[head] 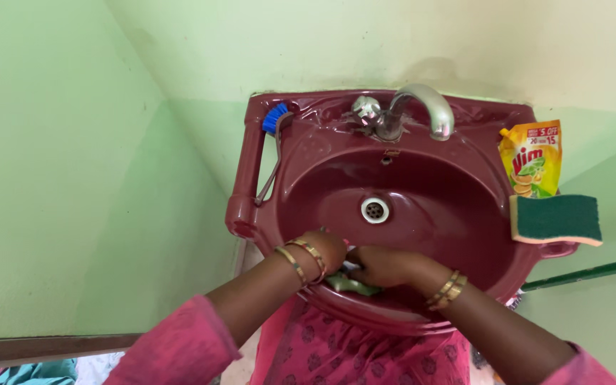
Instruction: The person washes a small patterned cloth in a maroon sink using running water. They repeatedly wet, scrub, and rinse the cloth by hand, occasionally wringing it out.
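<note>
A maroon wash basin (pixel 465 192) hangs on a pale green wall. My left hand (pixel 326 249) and my right hand (pixel 383 264) meet at the basin's near rim, both closed around a small pale green scrub pad (pixel 354 285) that peeks out beneath them. Gold bangles sit on both wrists. The drain (pixel 375 209) lies just beyond my hands. A steel tap (pixel 422 107) arches over the bowl at the back.
A yellow refill pouch (pixel 532 158) leans at the basin's right rim, with a green-and-yellow sponge (pixel 556 219) in front of it. A blue-bristled brush (pixel 274 135) rests on the left rim. Green walls close in on both sides.
</note>
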